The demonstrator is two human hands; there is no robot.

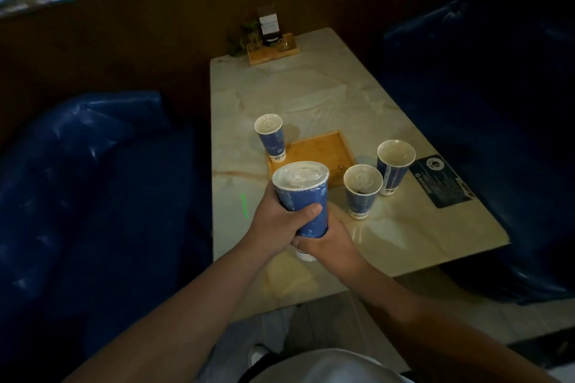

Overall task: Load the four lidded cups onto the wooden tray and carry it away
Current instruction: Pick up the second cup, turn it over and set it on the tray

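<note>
You held one cup (303, 196) in both hands above the near part of the table (420, 227). Your left hand (277, 224) wrapped its side, thumb lying across the blue wall, and your right hand (329, 239) closed round its lower end from the other side, so both grips were tight on that same cup. It was lifted clear of the tabletop and tilted a little toward you, its white lid up (the white base just showed below your fingers).

The tray (314, 152) lay flat near the middle of the table, beyond the held cup, and its floor looked bare. The far cup (270, 138) stood upright at the tray's left corner; whether its base sat on the rim or just beside it could not be told. The middle cup (361, 191) stood on the table just off the tray's right near corner, and the right cup (392, 166) stood close behind and to the right of it, the two nearly touching.

A dark card (443, 182) lay flat by the table's right edge, near the right cup. A wooden stand (273, 50) with a small sign and a plant sat at the far end. Blue seats (93, 180) flanked the table.
</note>
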